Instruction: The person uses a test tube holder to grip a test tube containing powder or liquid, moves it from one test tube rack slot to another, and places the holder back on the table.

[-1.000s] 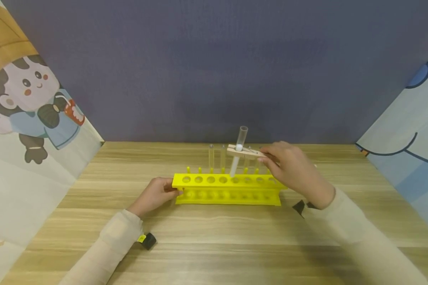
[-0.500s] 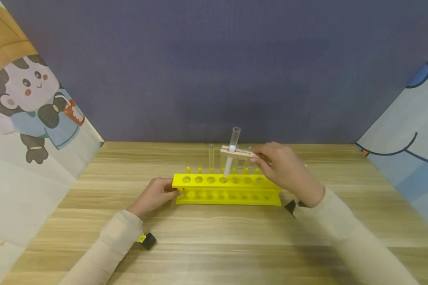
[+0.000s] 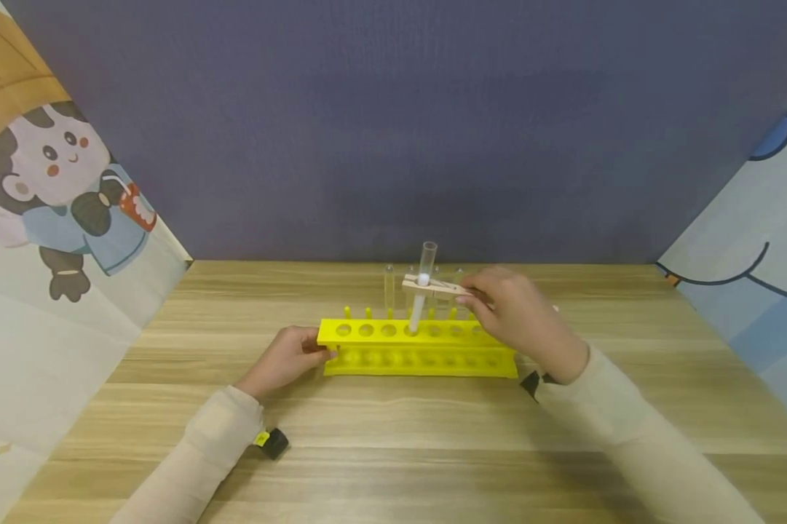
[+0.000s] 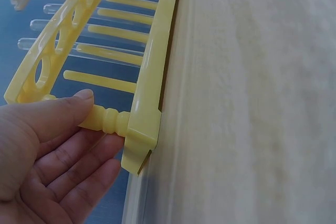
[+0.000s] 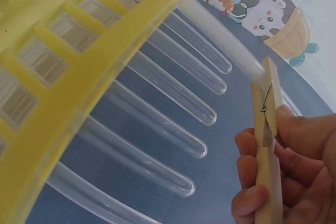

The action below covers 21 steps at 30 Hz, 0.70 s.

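Observation:
A yellow test tube rack [image 3: 367,340] stands on the table. My left hand [image 3: 291,360] steadies its left end; in the left wrist view, thumb and fingers pinch the end post [image 4: 97,118]. My right hand [image 3: 520,320] grips a wooden test tube clamp [image 5: 269,174] by its handle. Held in the clamp's jaws is a clear test tube [image 3: 428,258] with white contents, tilted slightly, open end up. Its lower end meets a hole in the rack's top plate, left of the middle. Other holes to the left show no tube.
Several clear test tubes [image 5: 173,95] sit upside down on the pegs along the rack's back. A dark panel [image 3: 393,145] rises behind the wooden table [image 3: 393,451]. Side walls carry cartoon prints [image 3: 72,167].
My right hand has moved left and slightly down with the clamp and test tube. The tube's lower end has gone from behind the rack's middle to a hole further left. My left hand stays put.

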Motion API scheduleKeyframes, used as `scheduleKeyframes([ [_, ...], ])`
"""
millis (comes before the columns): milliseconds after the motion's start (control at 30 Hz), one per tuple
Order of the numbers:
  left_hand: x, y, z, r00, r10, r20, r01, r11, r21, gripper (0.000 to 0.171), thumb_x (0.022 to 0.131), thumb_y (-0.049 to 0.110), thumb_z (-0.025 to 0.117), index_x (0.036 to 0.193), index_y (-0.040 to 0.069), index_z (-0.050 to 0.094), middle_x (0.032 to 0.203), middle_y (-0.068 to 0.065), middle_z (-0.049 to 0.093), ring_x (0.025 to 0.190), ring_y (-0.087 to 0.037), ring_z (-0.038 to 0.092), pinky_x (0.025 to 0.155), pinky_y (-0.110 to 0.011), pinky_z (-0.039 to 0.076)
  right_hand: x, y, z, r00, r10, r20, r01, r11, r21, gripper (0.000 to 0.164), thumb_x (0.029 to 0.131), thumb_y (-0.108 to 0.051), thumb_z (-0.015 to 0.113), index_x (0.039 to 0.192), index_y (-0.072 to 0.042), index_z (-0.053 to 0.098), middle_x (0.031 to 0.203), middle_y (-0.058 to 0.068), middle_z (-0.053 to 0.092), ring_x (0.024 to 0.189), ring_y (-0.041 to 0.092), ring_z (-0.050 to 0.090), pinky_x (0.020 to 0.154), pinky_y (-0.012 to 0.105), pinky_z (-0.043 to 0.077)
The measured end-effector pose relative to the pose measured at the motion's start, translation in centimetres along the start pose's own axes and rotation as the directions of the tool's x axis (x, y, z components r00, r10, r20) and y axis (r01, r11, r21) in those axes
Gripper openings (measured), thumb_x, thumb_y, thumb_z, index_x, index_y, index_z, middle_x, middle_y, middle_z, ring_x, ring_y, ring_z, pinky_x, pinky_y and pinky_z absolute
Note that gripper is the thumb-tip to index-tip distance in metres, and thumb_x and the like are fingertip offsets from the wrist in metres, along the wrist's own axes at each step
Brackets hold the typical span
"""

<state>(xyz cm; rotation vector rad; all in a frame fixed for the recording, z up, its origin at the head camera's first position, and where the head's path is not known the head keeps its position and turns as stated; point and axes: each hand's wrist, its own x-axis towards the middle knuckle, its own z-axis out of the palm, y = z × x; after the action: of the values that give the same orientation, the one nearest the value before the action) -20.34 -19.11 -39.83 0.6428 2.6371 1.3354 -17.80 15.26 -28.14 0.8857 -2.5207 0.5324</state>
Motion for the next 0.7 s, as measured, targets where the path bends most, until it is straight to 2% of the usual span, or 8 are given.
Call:
scheduleKeyframes([
  [233, -0.2, 0.5, -0.1, 1.000, 0.004, 0.003, -0.004, 1.000, -0.008, 0.024, 0.085, 0.010, 0.069, 0.109, 0.007, 0.069, 0.109, -0.007, 0.069, 0.093, -0.015, 0.064, 0.080, -0.026, 0.054, -0.2, -0.1, 0.5, 1.000, 0.006, 0.007, -0.006, 1.000, 0.021, 0.013, 0.085, -0.012, 0.070, 0.091, -0.002, 0.068, 0.078, 0.005, 0.065, 0.065, 0.014, 0.053, 0.059, 0.029, 0.048],
  [433, -0.2, 0.2, -0.3, 1.000, 0.020, -0.001, -0.020, 1.000, -0.021, 0.022, 0.085, 0.011, 0.069, 0.107, 0.008, 0.070, 0.107, -0.006, 0.069, 0.095, -0.016, 0.064, 0.082, -0.028, 0.054, -0.3, -0.4, 0.8, 1.000, 0.008, 0.006, -0.008, 1.000, 0.024, 0.012, 0.084, -0.012, 0.071, 0.090, -0.002, 0.068, 0.080, 0.005, 0.066, 0.066, 0.014, 0.054, 0.060, 0.030, 0.049],
  [700, -0.3, -0.1, -0.5, 1.000, 0.023, 0.000, -0.023, 0.999, -0.022, 0.023, 0.085, 0.013, 0.070, 0.107, 0.008, 0.070, 0.108, -0.006, 0.069, 0.096, -0.016, 0.064, 0.082, -0.028, 0.054, -0.6, -1.0, 1.2, 0.997, 0.052, 0.063, -0.054, 0.998, 0.023, 0.016, 0.087, -0.015, 0.069, 0.095, -0.002, 0.069, 0.087, 0.007, 0.068, 0.070, 0.016, 0.058, 0.062, 0.030, 0.052],
])
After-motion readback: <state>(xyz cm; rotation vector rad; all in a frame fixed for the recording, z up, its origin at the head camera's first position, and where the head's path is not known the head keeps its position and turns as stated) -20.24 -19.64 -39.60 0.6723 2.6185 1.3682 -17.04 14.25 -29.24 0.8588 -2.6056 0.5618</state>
